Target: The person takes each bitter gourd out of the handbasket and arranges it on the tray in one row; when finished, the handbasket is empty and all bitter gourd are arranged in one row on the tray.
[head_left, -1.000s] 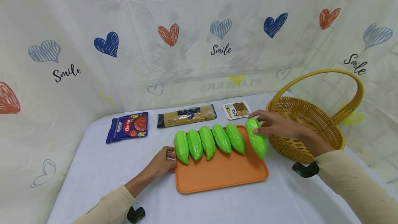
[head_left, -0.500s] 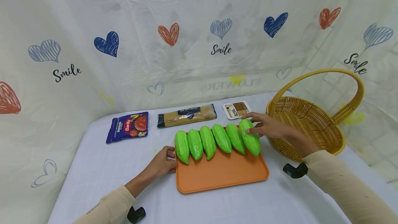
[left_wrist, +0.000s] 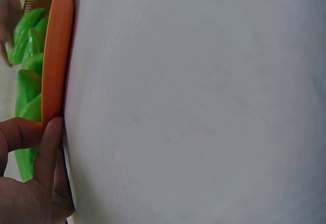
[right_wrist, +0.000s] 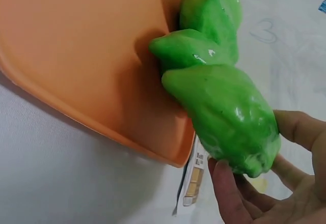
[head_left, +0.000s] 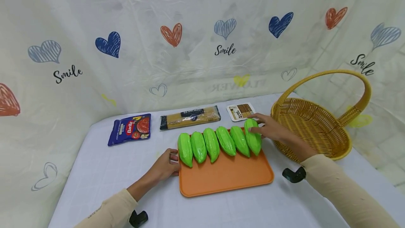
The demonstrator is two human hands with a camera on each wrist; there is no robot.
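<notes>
My right hand (head_left: 269,127) grips the rightmost bitter melon (head_left: 254,140), bright green, glossy and lumpy with a pointed tip. In the right wrist view, fingers and thumb hold this bitter melon (right_wrist: 229,117) at its blunt end, its tip toward the orange tray (right_wrist: 76,56). Several matching bitter melons (head_left: 211,145) lie side by side along the tray's far half, tips toward me. At the left edge of the tray (head_left: 224,177), my left hand (head_left: 166,164) pinches the rim. The left wrist view shows the left hand (left_wrist: 30,183) with its fingers at the tray wall (left_wrist: 56,66).
A wicker basket (head_left: 307,126) with a tall handle stands right of the tray, partly behind my right forearm. Behind the tray lie a blue Barilla pouch (head_left: 131,129), a pack of spaghetti (head_left: 191,117) and a small white packet (head_left: 240,112). A printed curtain hangs behind the white table.
My right hand has moved left with the bitter melon, bringing it from the tray's right edge to beside the others in the row. The left hand has stayed on the tray rim.
</notes>
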